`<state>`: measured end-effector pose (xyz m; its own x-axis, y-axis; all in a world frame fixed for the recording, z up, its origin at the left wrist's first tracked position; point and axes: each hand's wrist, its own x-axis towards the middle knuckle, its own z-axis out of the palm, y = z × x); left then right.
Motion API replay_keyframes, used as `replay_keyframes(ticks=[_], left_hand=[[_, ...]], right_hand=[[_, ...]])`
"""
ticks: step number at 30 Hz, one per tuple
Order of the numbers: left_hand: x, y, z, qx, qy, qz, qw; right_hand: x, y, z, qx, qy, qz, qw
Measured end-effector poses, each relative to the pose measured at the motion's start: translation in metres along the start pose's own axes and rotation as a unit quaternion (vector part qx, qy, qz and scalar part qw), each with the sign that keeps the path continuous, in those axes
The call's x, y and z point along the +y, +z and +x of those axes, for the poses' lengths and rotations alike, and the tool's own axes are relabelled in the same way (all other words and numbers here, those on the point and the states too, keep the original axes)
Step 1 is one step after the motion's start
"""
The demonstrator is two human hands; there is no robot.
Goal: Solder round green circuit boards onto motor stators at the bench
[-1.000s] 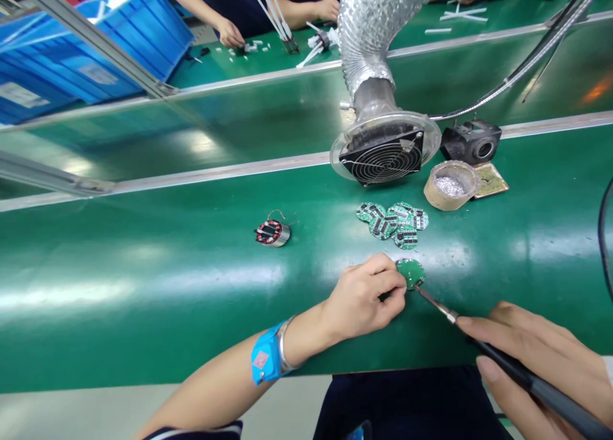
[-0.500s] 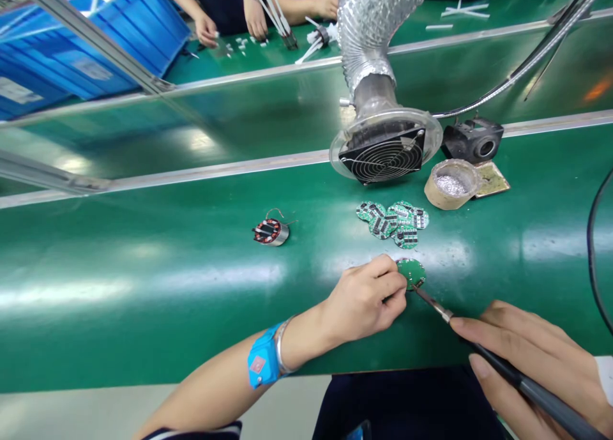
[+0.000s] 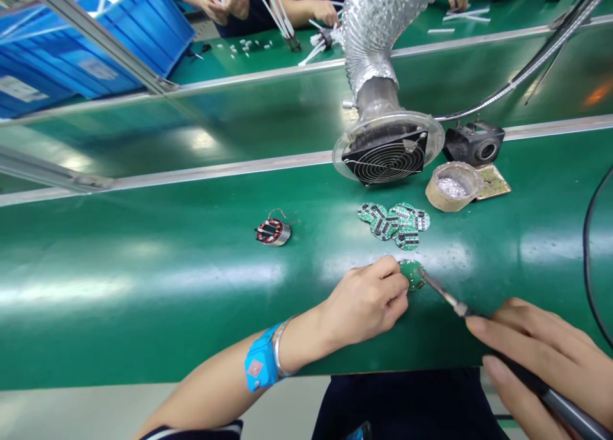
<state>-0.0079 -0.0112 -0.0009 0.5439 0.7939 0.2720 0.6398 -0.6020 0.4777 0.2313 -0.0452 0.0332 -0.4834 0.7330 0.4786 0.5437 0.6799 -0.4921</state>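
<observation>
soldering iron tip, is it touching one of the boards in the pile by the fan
No, the soldering iron tip meets the single round board pinched by the left hand, apart from the pile.

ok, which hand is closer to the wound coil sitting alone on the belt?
Left. The left hand sits to the right of the coil and nearer the camera, pinching a round green board. The right hand is much farther right, holding the soldering iron.
</observation>
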Motion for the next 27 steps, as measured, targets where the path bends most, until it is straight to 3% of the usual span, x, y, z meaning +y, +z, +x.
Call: replay_keyframes(ticks=[4, 7, 10, 14, 16, 19, 22, 24, 27], left_hand=[[0.000, 0.003, 0.000, -0.008, -0.006, 0.004, 1.000], [-0.001, -0.004, -0.003, -0.010, -0.016, -0.019, 1.000], [-0.005, -0.027, -0.011, 0.023, -0.049, -0.070, 0.996], [-0.014, -0.066, -0.025, 0.158, -0.064, -0.076, 0.982], [-0.016, -0.073, -0.029, 0.134, -0.081, -0.065, 0.985], [-0.013, -0.059, -0.033, -0.010, -0.167, -0.077, 0.983], [-0.008, -0.031, -0.035, -0.105, -0.262, -0.213, 0.935], [-0.005, -0.016, -0.034, -0.079, -0.300, -0.326, 0.893], [-0.002, -0.005, -0.022, 0.012, -0.308, -0.448, 0.839]], right_hand=[[0.013, 0.028, 0.013, 0.046, 0.021, 0.014, 0.999], [0.021, 0.048, 0.025, 0.013, 0.021, 0.056, 0.998], [0.025, 0.056, 0.029, -0.016, 0.023, 0.084, 0.996], [0.028, 0.057, 0.026, -0.014, 0.019, 0.086, 0.996], [0.028, 0.056, 0.024, -0.016, 0.022, 0.087, 0.996], [0.028, 0.057, 0.024, -0.016, 0.019, 0.088, 0.996], [0.028, 0.058, 0.024, -0.013, 0.018, 0.088, 0.996], [0.028, 0.058, 0.024, -0.020, 0.023, 0.089, 0.996], [0.028, 0.058, 0.023, -0.038, 0.035, 0.095, 0.994]])
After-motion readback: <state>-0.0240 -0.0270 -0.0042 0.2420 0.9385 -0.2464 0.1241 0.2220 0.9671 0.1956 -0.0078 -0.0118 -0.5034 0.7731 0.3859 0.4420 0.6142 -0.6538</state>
